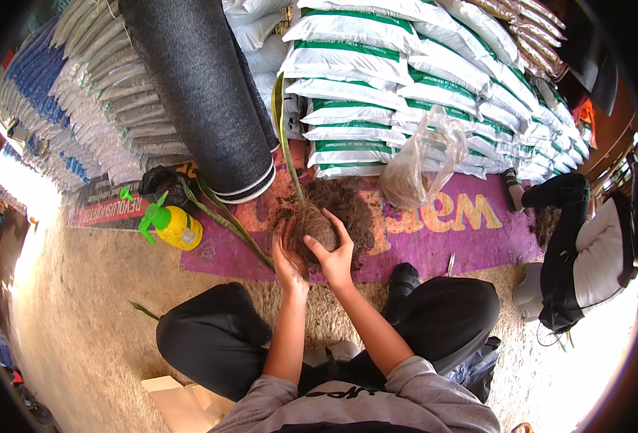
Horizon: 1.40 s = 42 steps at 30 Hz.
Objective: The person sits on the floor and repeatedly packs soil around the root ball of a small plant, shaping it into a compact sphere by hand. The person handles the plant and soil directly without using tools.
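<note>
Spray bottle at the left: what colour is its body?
The spray bottle's body is yellow; head view.

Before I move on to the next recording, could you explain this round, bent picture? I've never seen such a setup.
There is no machine here, only a person's two bare hands. The single picture comes from a wide fisheye camera worn on the head, looking down, so straight edges bend. The left hand and right hand together cup a round, fibrous root ball with a long green leaf rising from it. A purple banner covers part of the floor, with loose dark soil on it. A yellow spray bottle is at left, a clear plastic bag at right.
</note>
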Available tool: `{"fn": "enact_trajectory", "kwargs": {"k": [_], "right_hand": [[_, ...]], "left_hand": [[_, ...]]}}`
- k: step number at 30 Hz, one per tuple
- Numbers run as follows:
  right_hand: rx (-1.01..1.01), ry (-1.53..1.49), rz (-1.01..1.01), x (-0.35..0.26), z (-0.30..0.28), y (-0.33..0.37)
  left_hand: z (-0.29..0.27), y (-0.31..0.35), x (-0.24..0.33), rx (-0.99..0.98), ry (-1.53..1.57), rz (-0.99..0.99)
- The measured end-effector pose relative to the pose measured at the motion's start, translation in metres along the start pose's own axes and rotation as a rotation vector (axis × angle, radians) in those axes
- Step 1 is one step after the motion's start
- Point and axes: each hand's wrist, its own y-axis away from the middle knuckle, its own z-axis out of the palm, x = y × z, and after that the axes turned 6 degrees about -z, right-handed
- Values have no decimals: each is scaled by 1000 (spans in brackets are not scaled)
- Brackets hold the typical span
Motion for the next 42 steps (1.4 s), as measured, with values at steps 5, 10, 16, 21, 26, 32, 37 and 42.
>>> {"fn": "enact_trajectory", "kwargs": {"k": [5,10,16,21,26,32,37,42], "right_hand": [[-88,434,-263,-5,6,13],[-148,739,-461,-8,5,15],[-178,750,-397,-4,2,12],[-125,485,-271,2,-1,2],[93,216,-108,19,-12,-5],[8,57,-45,-4,-1,5],[-188,694,-321,-23,1,12],[-138,717,-377,-10,4,13]], "left_hand": [[-12,-2,-8,-59,95,-155],[-5,6,1,-100,56,-178],[-9,0,-1,-33,11,-153],[-1,2,0,-98,-149,42],[3,6,1,-92,-296,31],[-13,-18,-6,27,-49,-41],[-5,-1,4,-339,205,-191],[-19,-3,-2,-127,70,-212]]}}
